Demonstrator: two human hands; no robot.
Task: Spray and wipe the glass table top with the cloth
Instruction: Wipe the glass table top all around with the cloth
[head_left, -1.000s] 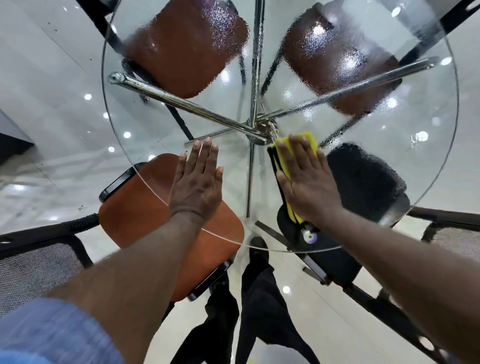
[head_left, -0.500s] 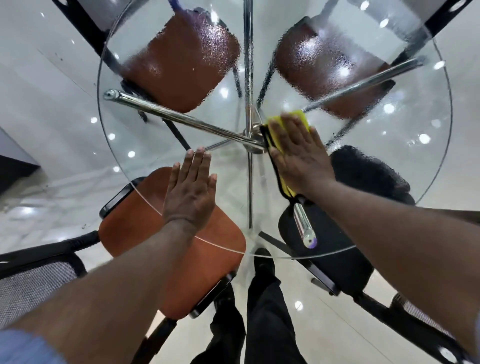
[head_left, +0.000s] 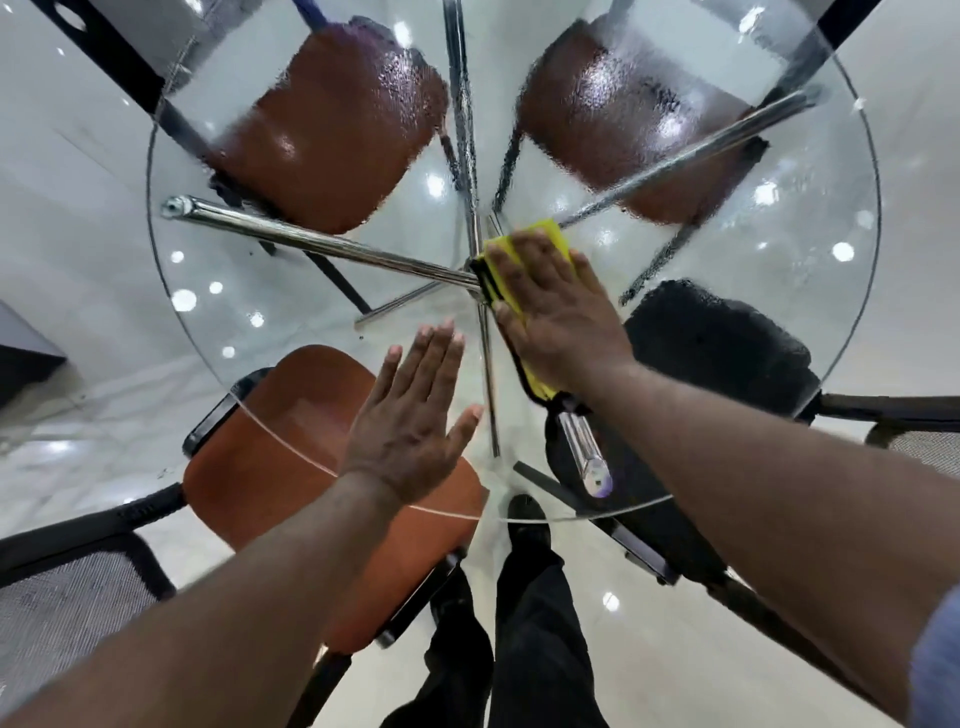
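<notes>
nearest the person, black trousers (head_left: 535, 623) stand below the wrists, under the near rim of the round clear glass table top (head_left: 234, 312). the left hand (head_left: 410, 421) lies flat on the glass close to that rim, fingers straight and together, thumb spread, holding nothing. an orange padded chair seat (head_left: 270, 467) shows through the glass beneath its palm. just right of and beyond those fingertips, the right hand (head_left: 556, 317) presses flat, fingers straight, on a folded yellow cloth (head_left: 545, 236). the cloth lies on the glass near the table's middle and peeks out past the fingertips and along the thumb side, where a dark strip may be a black trim. a black chair seat (head_left: 727, 353) sits on the little-finger side. chrome tube legs (head_left: 311, 241) meet just left of the cloth. beyond the fingertips the glass is wet with droplets, blurring a brown chair seat (head_left: 332, 130) on the left and a second brown seat (head_left: 623, 119) on the right.
</notes>
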